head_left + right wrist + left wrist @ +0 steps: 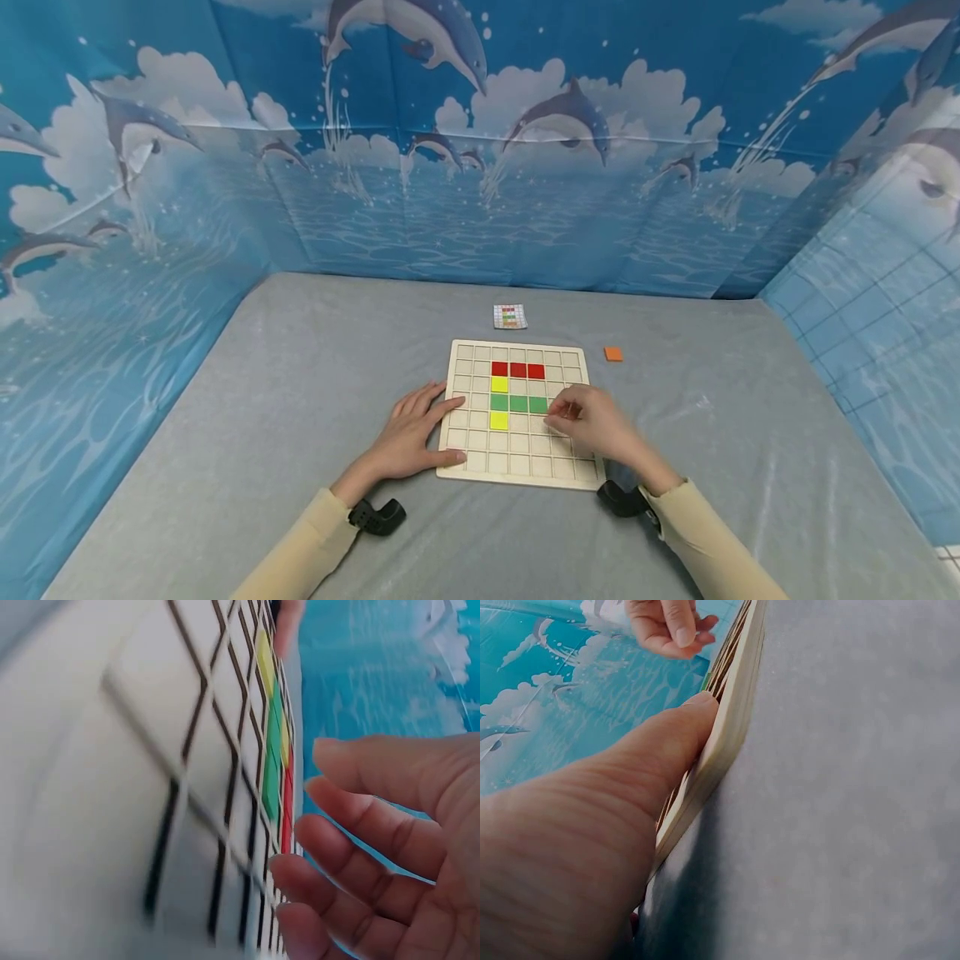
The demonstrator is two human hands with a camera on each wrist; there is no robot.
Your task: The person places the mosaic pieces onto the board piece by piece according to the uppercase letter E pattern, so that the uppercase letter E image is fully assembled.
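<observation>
A wooden grid board lies on the grey cloth. In its squares sit three red tiles, two yellow tiles and three green tiles. My left hand rests at the board's left side, fingers fairly straight; in the left wrist view the thumb presses on the rim. Over the right part of the board is my right hand, fingertips close to the rightmost green tile. The right wrist view shows its loosely bent fingers with a gap below the thumb and nothing held.
Beyond the board lies a small card printed with a coloured grid pattern. A single orange tile is on the cloth right of the board. A blue dolphin-print curtain hangs behind and along both sides.
</observation>
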